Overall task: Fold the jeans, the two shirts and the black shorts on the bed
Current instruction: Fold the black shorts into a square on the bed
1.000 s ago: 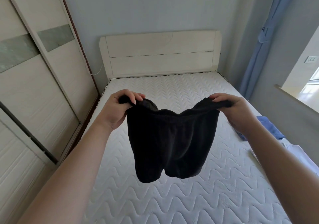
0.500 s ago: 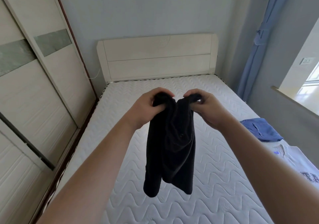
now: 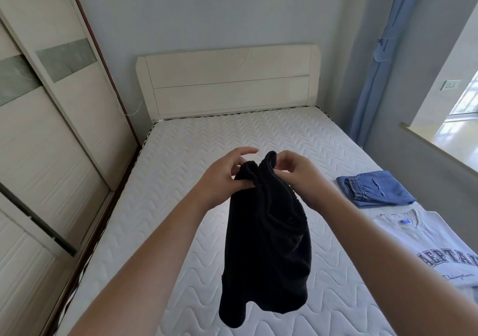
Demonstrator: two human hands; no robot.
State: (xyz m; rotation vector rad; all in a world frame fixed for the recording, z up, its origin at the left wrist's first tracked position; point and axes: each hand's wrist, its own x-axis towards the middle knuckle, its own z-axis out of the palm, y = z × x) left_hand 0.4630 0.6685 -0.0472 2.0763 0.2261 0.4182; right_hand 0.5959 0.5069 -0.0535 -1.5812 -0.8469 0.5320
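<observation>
Fingers around one black shorts

We are seeing bright daylight streaming in from the window at right, while wide-angle distortion is bending the frame's edges.

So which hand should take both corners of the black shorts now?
Probably the left hand: its thumb already pinches the soft black shorts at the waistband, where the right hand brings its corner.
</observation>
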